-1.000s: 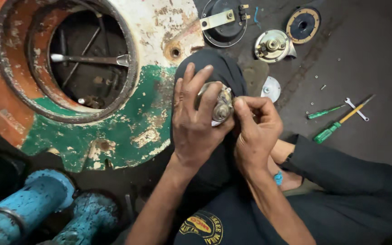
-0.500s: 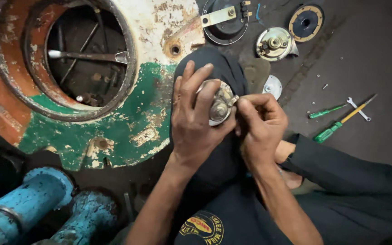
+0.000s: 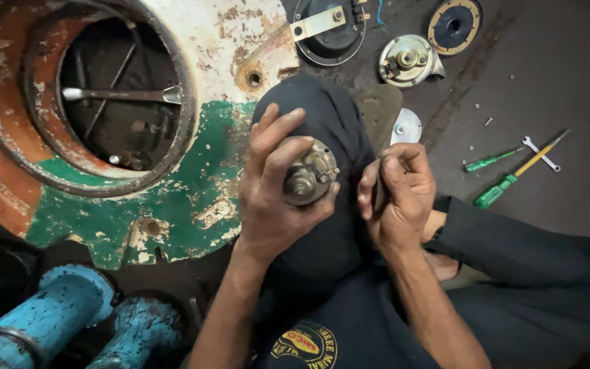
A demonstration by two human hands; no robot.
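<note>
round metal part (image 3: pixel 306 179) sits gripped in the left hand (image 3: pixel 274 198) over the raised knee (image 3: pixel 322 123), face up for access, while the right hand (image 3: pixel 399 198) closes around a thin tool beside it.

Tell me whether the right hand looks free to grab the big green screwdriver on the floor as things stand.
Probably not straight away: the right hand is closed around a slim tool, so it would have to drop that first. Otherwise the floor between it and the green screwdriver looks open.
</note>
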